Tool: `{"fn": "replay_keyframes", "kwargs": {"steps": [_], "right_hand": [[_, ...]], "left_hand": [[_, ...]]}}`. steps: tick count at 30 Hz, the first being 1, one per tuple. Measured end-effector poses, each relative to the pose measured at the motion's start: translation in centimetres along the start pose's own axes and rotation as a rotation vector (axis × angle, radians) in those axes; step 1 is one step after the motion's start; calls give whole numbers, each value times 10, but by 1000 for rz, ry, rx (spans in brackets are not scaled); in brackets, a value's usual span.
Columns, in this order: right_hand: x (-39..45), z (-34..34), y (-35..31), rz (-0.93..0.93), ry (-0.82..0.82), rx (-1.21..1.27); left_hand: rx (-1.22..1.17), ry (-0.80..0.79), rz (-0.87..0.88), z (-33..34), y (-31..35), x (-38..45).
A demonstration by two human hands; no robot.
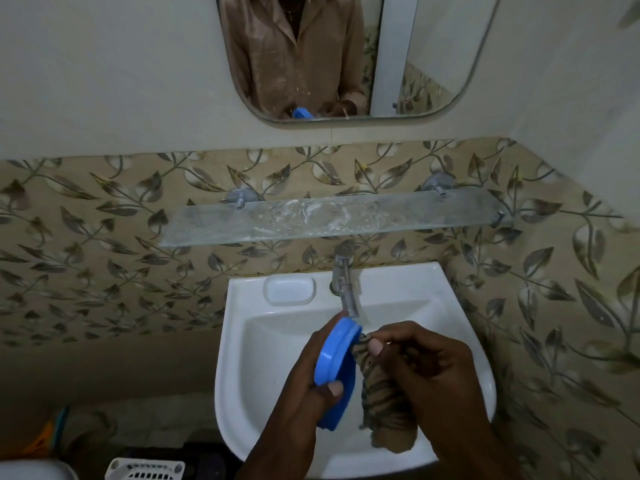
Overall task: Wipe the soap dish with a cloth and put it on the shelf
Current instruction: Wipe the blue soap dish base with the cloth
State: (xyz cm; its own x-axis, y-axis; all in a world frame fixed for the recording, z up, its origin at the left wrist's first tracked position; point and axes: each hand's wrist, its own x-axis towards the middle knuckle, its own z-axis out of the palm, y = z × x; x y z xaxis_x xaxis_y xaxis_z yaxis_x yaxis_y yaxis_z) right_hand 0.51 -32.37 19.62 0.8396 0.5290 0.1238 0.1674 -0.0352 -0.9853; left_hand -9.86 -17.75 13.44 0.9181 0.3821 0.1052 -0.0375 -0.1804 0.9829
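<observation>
My left hand (304, 379) grips a blue oval soap dish (337, 358), tilted on its edge over the white sink basin (242, 375). A brown striped cloth (381, 403) is pinched in my right hand (426, 368) and pressed against the dish's right side; its loose end hangs down into the basin. The glass shelf (332, 216) is fixed to the tiled wall above the tap, smeared with white residue, with nothing standing on it.
A chrome tap (344, 278) sticks out just above the dish. A moulded soap recess (289, 290) sits on the sink's back left. A mirror (346, 53) hangs above. A white basket (145, 469) and orange items lie on the floor at lower left.
</observation>
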Motion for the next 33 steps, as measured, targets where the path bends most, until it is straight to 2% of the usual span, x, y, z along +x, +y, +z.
{"fn": "replay_keyframes", "kwargs": {"steps": [1, 3, 6, 8, 10, 17, 19, 23, 28, 33], "right_hand": [[-1, -1, -3, -59, -15, -32], [-3, -2, -10, -182, -50, -77], [-6, 2, -23, -337, -87, -75], [-8, 10, -28, -469, -80, -213], [-9, 15, -26, -523, -89, -311], [11, 0, -14, -340, -33, -332], [4, 5, -18, -352, -70, -289], [-19, 24, -32, -526, -126, -347], [4, 6, -17, -363, -12, -312], [-10, 12, -18, -446, 22, -297]], "left_hand": [[47, -36, 41, -3, -3, -4], [57, 33, 38, 2, 5, -3], [60, 89, 181, 10, 21, -4], [90, 90, 193, 10, 21, 4], [110, 101, 260, 8, 20, 7], [172, 86, 348, 6, 25, 1], [165, 69, 339, 4, 25, 2], [138, 57, 337, -2, 26, 3], [151, 82, 380, 1, 32, -2], [97, 68, 350, -1, 32, 1]]}}
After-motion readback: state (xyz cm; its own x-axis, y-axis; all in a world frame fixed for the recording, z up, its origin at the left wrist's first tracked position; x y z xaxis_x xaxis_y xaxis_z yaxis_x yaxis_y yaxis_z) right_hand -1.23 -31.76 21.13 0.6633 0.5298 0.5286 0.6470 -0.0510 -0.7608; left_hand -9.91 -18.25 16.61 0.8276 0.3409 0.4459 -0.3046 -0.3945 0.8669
